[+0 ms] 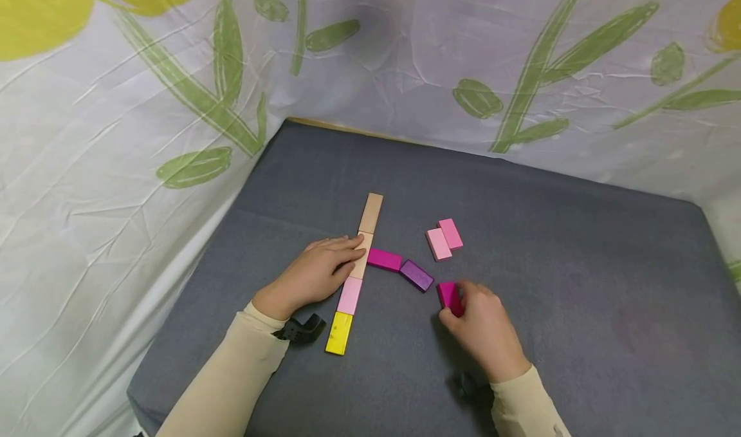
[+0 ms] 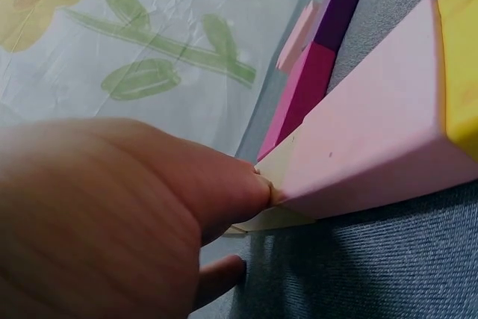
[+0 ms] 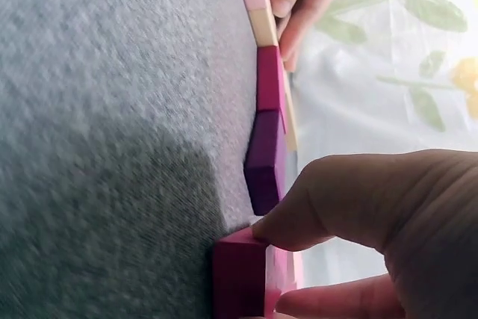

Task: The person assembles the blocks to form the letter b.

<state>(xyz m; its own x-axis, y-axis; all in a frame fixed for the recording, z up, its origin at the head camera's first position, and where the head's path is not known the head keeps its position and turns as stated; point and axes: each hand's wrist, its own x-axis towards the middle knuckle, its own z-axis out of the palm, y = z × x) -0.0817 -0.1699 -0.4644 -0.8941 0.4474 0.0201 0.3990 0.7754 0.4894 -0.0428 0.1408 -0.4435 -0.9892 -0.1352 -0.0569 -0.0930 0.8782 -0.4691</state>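
My right hand [image 1: 480,324] pinches a magenta block [image 1: 449,298] between thumb and fingers, low over the cloth; the right wrist view has this block [image 3: 240,274] close up. A purple block [image 1: 417,276] lies just beyond it, angled, its far end meeting another magenta block [image 1: 384,259]. That one runs up to the side of a straight row. My left hand [image 1: 315,273] rests its fairly straight fingers on the row's cream block [image 1: 360,263], partly covering it. Along the same row lie a tan block [image 1: 371,213], a pink block [image 1: 350,295] and a yellow block [image 1: 339,333].
Two light pink blocks [image 1: 444,239] lie side by side, offset, beyond the purple one. Dark grey cloth [image 1: 579,263] covers the table. White sheets with a flower print [image 1: 393,70] hang behind it and to the left. Each wrist wears a dark strap mount [image 1: 303,329].
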